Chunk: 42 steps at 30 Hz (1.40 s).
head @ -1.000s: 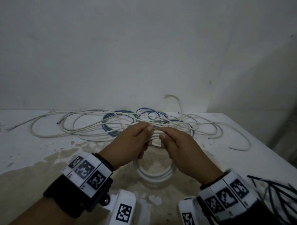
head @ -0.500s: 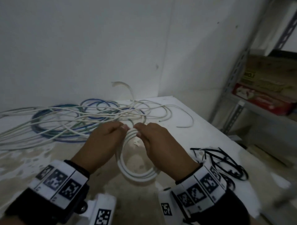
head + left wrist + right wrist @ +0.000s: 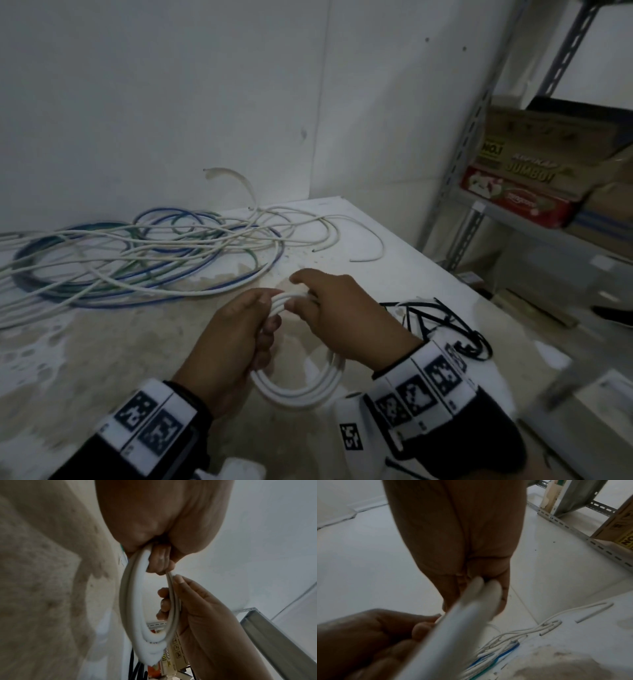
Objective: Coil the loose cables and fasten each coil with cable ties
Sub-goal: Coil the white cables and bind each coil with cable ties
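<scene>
White and blue loose cables (image 3: pixel 137 253) are lying tangled at the left of the stained surface (image 3: pixel 102 349). At centre, the left hand (image 3: pixel 229 346) and right hand (image 3: pixel 342 315) are holding a white cable coil (image 3: pixel 301 390) above it, fingers (image 3: pixel 163 601) curled round the turns. Black cable ties (image 3: pixel 442 322) are waiting at right. Freeing one hand to reach them could let the springy, untied turns spill open.
</scene>
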Tool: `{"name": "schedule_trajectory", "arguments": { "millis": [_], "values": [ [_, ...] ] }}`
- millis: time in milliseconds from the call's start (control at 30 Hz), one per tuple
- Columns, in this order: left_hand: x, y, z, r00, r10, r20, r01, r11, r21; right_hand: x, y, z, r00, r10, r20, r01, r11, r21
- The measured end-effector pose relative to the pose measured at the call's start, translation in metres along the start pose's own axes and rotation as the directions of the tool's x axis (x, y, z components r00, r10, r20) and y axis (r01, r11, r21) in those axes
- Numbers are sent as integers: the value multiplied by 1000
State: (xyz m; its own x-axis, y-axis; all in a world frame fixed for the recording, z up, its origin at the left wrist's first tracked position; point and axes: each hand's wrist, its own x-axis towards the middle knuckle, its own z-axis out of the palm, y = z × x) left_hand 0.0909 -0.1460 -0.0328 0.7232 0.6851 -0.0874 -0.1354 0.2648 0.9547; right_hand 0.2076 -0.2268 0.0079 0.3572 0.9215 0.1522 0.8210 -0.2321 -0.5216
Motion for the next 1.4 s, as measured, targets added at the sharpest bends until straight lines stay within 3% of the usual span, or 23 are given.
{"name": "schedule_trajectory", "arguments": {
  "millis": [67, 200, 333, 433, 867, 1000, 1200, 1300, 1400],
  "values": [
    [-1, -2, -2, 1000, -2, -31, 1, 1000, -30, -7, 1, -16, 992, 116, 45, -117, 993, 14],
    [-1, -3, -10, 997, -7, -76, 2, 998, -61, -25, 23, -65, 976, 207, -69, -216, 960, -180],
    [-1, -5, -15, 996, -34, -77, 28, 997, -76, -42, 53, -87, 906, 418, 67, -364, 850, -381],
    [-1, -5, -14, 997, -36, -72, 28, 994, -110, -43, 63, -79, 853, 498, 158, -360, 780, -512],
    [0, -7, -20, 999, -50, -6, 46, 960, -275, -39, 50, -33, 788, 506, 351, -132, 695, -706],
    [1, -8, -23, 999, -33, 1, 32, 955, -294, -36, 46, -40, 818, 496, 291, -153, 675, -722],
    [8, -4, -34, 995, 29, -98, -57, 955, -293, -33, 11, -75, 972, 232, -44, -220, 823, -523],
    [13, -1, -43, 971, 84, -225, -138, 961, -238, -18, -9, -67, 978, 94, -185, -158, 915, -372],
    [17, 3, -54, 915, 161, -370, -221, 967, -125, -1, -25, -38, 967, 46, -249, -88, 983, -164]
  ]
}}
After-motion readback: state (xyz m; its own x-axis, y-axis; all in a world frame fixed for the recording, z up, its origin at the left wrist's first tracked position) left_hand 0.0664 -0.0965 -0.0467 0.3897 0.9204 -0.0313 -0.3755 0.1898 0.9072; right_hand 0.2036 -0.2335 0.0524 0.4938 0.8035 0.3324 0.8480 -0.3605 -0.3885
